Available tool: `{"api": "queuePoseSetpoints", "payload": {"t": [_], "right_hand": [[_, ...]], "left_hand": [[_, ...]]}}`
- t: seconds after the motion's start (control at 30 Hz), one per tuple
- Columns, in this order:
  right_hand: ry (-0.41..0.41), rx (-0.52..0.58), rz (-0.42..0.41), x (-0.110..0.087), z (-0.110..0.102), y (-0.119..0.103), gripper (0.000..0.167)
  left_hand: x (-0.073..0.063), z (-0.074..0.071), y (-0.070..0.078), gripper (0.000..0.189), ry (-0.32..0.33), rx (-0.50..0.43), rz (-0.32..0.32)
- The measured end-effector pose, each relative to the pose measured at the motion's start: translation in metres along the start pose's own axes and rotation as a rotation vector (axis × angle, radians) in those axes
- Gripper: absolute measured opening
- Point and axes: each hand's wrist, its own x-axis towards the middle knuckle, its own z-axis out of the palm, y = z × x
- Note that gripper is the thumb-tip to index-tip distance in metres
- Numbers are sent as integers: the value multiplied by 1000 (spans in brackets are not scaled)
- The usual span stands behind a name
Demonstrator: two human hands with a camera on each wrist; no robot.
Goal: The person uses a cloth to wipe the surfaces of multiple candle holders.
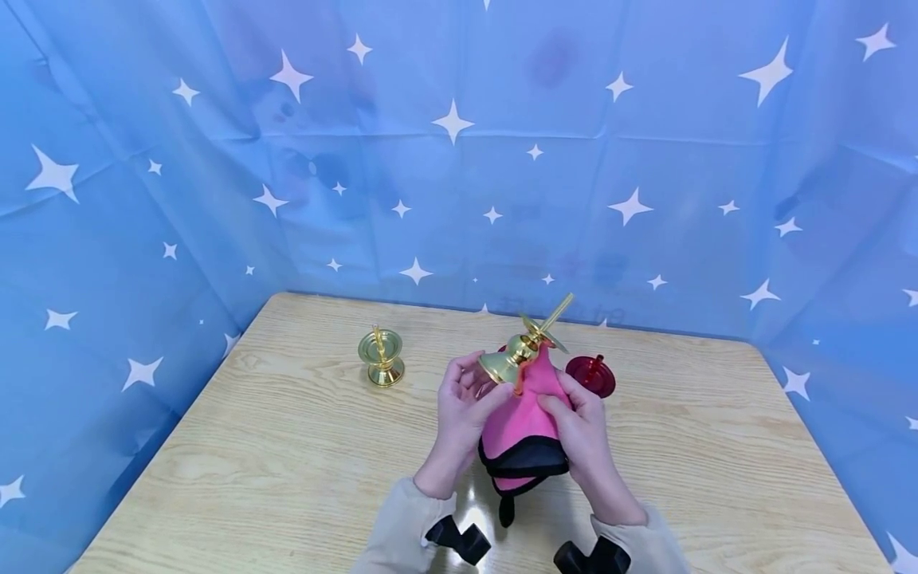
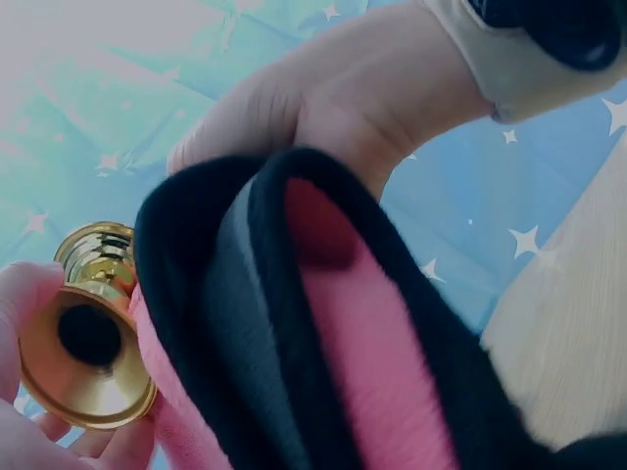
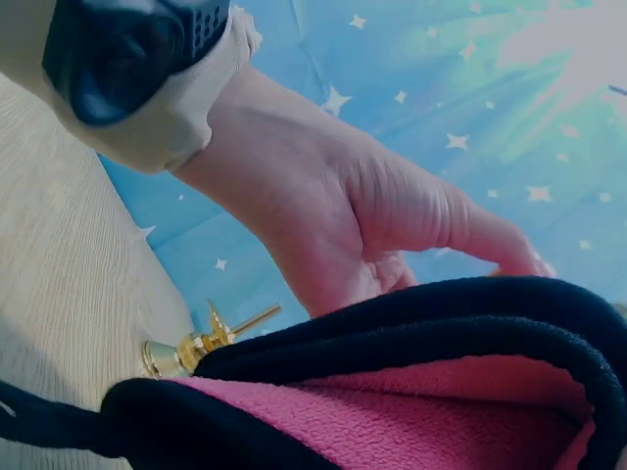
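A gold candle holder with a thin spike tilts up to the right above the table. My left hand grips it round the flared base, whose hollow underside shows in the left wrist view. A pink cloth with black edging and a black hanging loop lies folded against the holder's stem. My right hand pinches this cloth between thumb and fingers; some fingertips are hidden behind it. In the right wrist view the cloth's pink fleecy inside fills the lower part.
Another gold candle holder stands upright on the wooden table to the left. Behind my right hand is a red candle holder, partly hidden. A blue star-patterned curtain rises behind the table and at its sides.
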Motion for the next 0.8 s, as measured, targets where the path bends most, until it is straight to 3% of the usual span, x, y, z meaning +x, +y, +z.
{"api": "queuePoseSetpoints", "payload": {"t": [0.1, 0.2, 0.33, 0.53, 0.67, 0.8], "right_hand": [[-34, -27, -75, -5, 0, -1, 33], [-69, -67, -201, -9, 1, -1, 33], [-99, -136, -447, -13, 0, -3, 35], [-36, -276, -861, -12, 3, -15, 50], [-29, -391, -977, -7, 6, -19, 51], [-29, -466, -1018, -3, 5, -14, 48]], "left_hand": [[2, -1, 0, 61, 22, 3, 38], [3, -2, 1, 63, 42, 12, 69], [6, -5, 3, 65, 63, 40, 116], [7, -8, 3, 62, 46, 95, 180], [5, -7, 3, 61, 0, 86, 192], [4, -4, 3, 56, 12, 57, 147]]}}
